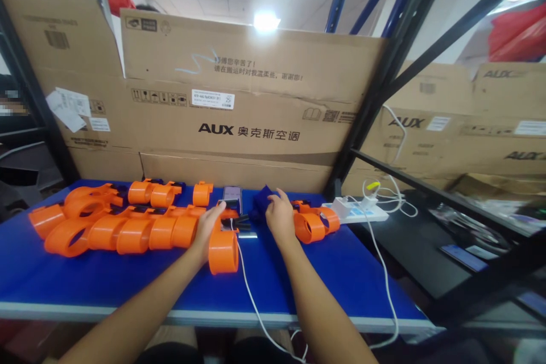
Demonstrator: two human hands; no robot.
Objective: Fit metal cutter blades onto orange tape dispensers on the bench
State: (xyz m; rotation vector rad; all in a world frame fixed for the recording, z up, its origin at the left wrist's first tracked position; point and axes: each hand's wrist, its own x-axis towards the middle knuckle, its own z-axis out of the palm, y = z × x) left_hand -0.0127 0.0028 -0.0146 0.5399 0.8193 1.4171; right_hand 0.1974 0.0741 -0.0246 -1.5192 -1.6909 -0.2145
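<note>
- Left hand [207,230]: clamped on one orange ring [223,256], hollow, smooth, plastic-looking, mid-tabletop [179,284]
- Right hand [279,216]: apart from left, at a dark-blue piece [258,206]; cannot tell whether gripping
- More rings [133,237]: open tubes, clustered left; others beyond right hand
- Power strip [379,216]: white, holding plugs [342,205]
- Printed cardboard [251,111]: flat brown panels, upright behind

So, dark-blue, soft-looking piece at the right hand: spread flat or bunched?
Bunched, it seems: the dark-blue piece rises in an uneven peak beside the right hand; its underside is hidden.
</note>
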